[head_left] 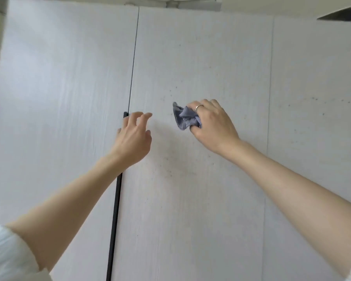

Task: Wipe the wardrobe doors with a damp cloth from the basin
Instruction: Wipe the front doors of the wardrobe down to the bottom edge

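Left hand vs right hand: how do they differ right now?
The right hand is closed around a bunched blue-grey cloth on the middle door panel; the left hand holds nothing, fingers loosely spread.
The right hand wears a ring; the left shows none.
The left hand sits by the top of the black handle strip at the door gap; the right is further along the panel.
Both arms are bare and raised toward the wardrobe.

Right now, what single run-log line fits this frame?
right hand: bunched blue cloth pressed to middle wardrobe door | left hand: empty, by black handle strip | specks remain
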The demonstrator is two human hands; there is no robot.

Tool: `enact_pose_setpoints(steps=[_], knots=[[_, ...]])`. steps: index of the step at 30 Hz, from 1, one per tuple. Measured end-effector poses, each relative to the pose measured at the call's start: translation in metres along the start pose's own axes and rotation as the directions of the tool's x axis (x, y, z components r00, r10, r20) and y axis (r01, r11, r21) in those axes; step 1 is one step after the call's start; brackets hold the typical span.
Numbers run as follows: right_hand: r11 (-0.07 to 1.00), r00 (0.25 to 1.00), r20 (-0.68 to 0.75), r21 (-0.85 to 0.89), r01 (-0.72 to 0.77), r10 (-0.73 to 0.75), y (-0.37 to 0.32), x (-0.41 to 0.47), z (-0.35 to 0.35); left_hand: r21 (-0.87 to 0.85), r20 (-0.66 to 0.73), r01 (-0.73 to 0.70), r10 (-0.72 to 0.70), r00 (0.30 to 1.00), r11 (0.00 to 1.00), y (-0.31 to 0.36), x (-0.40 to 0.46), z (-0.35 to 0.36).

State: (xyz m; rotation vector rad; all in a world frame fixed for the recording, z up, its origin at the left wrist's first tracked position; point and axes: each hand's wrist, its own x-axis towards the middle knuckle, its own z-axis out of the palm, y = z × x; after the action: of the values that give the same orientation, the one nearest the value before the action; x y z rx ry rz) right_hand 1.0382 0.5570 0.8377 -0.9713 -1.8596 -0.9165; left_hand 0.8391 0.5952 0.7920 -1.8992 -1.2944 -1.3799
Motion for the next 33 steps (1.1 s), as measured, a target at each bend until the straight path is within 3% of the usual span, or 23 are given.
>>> enact_pose_setpoints(steps=[4, 9, 12, 15, 18, 20, 24, 26, 28, 31, 33], knots=[[0.947, 0.975, -0.128, -0.291, 0.136, -0.179, 0.004, 0.060, -0.009, 0.123, -0.075, -0.007, 0.017, 0.997, 0.992, -0.011, 0.061, -0.027], [0.891, 0.922, -0.207, -0.393, 0.228, -0.327, 0.008, 0.117, -0.011, 0.210, 0.000, -0.004, 0.004, 1.000, 0.978, -0.036, 0.102, -0.039], [0.857, 0.898, -0.237, -0.460, 0.233, -0.371, 0.017, 0.154, -0.009, 0.240, -0.024, -0.035, 0.042, 0.999, 0.970, -0.055, 0.129, -0.042], [0.887, 0.887, -0.339, -0.438, 0.146, -0.313, 0.032, 0.191, -0.014, 0.267, -0.075, -0.087, 0.111, 0.991, 0.960, -0.066, 0.147, -0.045], [0.949, 0.842, -0.527, -0.311, -0.061, -0.119, 0.043, 0.239, -0.019, 0.317, -0.111, -0.121, 0.164, 0.980, 0.941, -0.084, 0.162, -0.044], [0.968, 0.806, -0.590, -0.222, -0.118, -0.037, 0.037, 0.266, -0.020, 0.326, -0.113, -0.118, 0.162, 0.980, 0.938, -0.092, 0.166, -0.042], [0.961, 0.921, -0.371, -0.276, 0.010, -0.116, 0.013, 0.297, 0.010, 0.350, -0.127, -0.107, 0.161, 0.979, 0.931, -0.101, 0.168, -0.038], [0.944, 0.942, -0.296, -0.324, 0.056, -0.158, 0.000, 0.298, 0.026, 0.372, -0.128, -0.109, 0.167, 0.978, 0.922, -0.100, 0.168, -0.038], [0.939, 0.933, -0.291, -0.326, 0.109, -0.210, -0.010, 0.287, 0.039, 0.383, -0.132, -0.105, 0.168, 0.977, 0.918, -0.100, 0.169, -0.039], [0.845, 0.868, -0.179, -0.385, 0.372, -0.464, -0.017, 0.248, 0.062, 0.388, -0.126, -0.098, 0.158, 0.979, 0.916, -0.098, 0.170, -0.040], [0.817, 0.854, -0.128, -0.392, 0.424, -0.505, -0.012, 0.242, 0.066, 0.387, -0.118, -0.100, 0.157, 0.981, 0.916, -0.096, 0.169, -0.039]])
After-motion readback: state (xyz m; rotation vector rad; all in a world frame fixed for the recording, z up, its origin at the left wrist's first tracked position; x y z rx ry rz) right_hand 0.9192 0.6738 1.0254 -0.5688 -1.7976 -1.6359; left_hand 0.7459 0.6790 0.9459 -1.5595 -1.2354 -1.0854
